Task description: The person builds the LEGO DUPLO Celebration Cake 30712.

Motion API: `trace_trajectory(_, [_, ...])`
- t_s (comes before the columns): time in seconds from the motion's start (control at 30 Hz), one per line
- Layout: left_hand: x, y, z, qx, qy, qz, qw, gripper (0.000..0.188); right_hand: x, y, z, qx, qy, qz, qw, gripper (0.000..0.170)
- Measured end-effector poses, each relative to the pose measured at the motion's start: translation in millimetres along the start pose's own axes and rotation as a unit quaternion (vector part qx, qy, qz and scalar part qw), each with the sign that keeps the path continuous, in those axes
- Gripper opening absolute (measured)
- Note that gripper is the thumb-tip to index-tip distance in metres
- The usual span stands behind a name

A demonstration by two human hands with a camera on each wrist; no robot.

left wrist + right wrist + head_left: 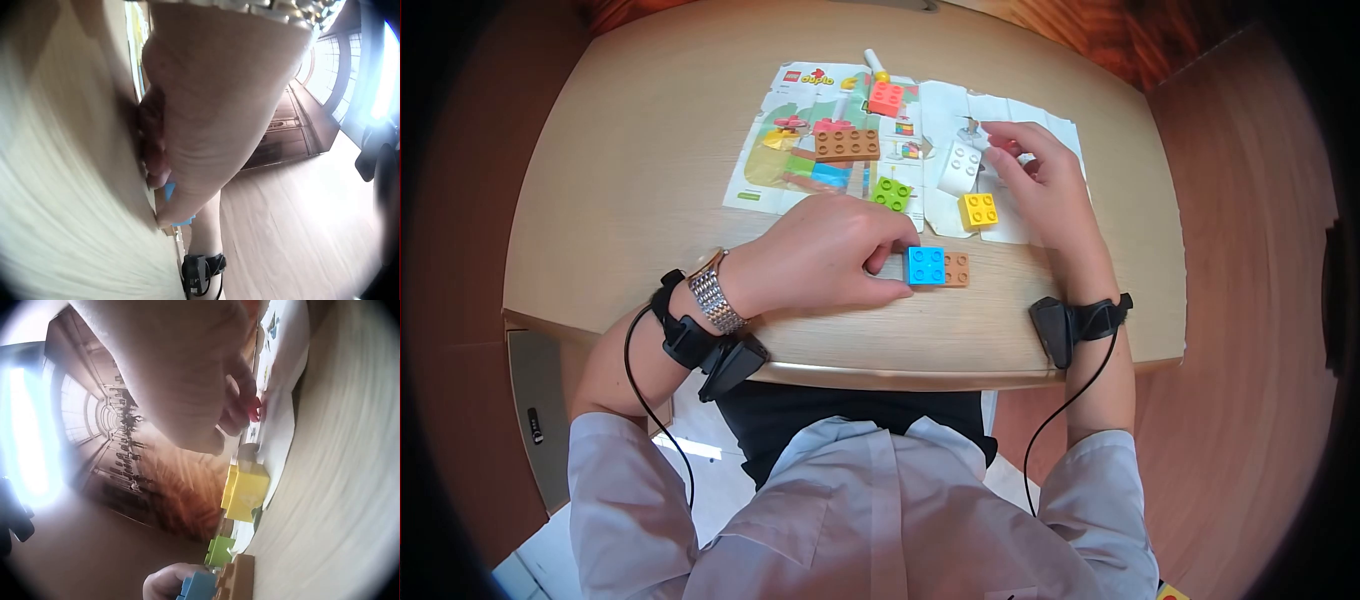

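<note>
My left hand [825,250] grips a blue brick [926,266] from its left side, thumb at the near edge and fingers at the far one. The blue brick sits on the left part of a light-brown brick [957,270], whose right studs show. My right hand [1040,175] is over the paper sheet, thumb and forefinger parted, their tips right by the far end of a white brick [962,165] and a small grey piece [970,130]. A yellow brick [978,210] stands just nearer than the white one; the right wrist view shows this yellow brick [247,494] below the hand.
A creased, printed paper sheet [1025,110] lies at the table's far side. On it are a brown brick [847,146], a coral brick [886,97], a green brick [892,193] and a white stick-like piece [872,60] with a yellow end. The table's front edge [880,378] is close to the body.
</note>
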State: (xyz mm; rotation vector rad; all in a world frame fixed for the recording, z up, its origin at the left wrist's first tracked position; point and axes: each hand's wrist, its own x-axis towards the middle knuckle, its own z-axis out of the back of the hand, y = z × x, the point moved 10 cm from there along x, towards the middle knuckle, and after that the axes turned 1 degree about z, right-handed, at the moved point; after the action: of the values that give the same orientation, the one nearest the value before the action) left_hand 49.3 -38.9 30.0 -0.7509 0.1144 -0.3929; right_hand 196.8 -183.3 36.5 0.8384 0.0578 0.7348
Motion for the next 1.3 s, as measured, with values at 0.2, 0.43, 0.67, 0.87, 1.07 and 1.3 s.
trace_trajectory(0.2, [-1.0, 0.5, 0.3, -0.004, 0.005, -0.002, 1.000, 0.036, 3.5, -6.1, 22.2, -0.026, -0.075, -0.055, 0.995, 0.030])
trace_trajectory(0.43, [-2.4, -2.6, 1.5, 0.001, 0.015, 0.006, 1.000, 0.034, 20.7, 22.8, 14.3, -0.239, -0.032, 0.066, 0.968, 0.033])
trace_trajectory(0.67, [-3.7, -2.9, 0.7, 0.005, 0.007, -0.012, 1.000, 0.032, 26.8, 24.9, 16.1, -0.153, -0.006, 0.006, 0.988, 0.038])
trace_trajectory(0.87, [-4.1, -4.1, 0.9, 0.001, 0.006, -0.013, 1.000, 0.030, 27.6, 13.3, 21.9, -0.167, -0.010, -0.001, 0.986, 0.044])
trace_trajectory(1.07, [-3.3, -3.2, 0.9, -0.002, 0.012, 0.002, 1.000, 0.030, 57.2, 79.0, -35.4, -0.157, 0.068, 0.144, 0.975, 0.042])
trace_trajectory(1.3, [-4.7, -1.4, 0.6, 0.001, 0.007, -0.006, 1.000, 0.028, 83.8, 73.3, -84.3, -0.177, 0.143, 0.112, 0.967, 0.039])
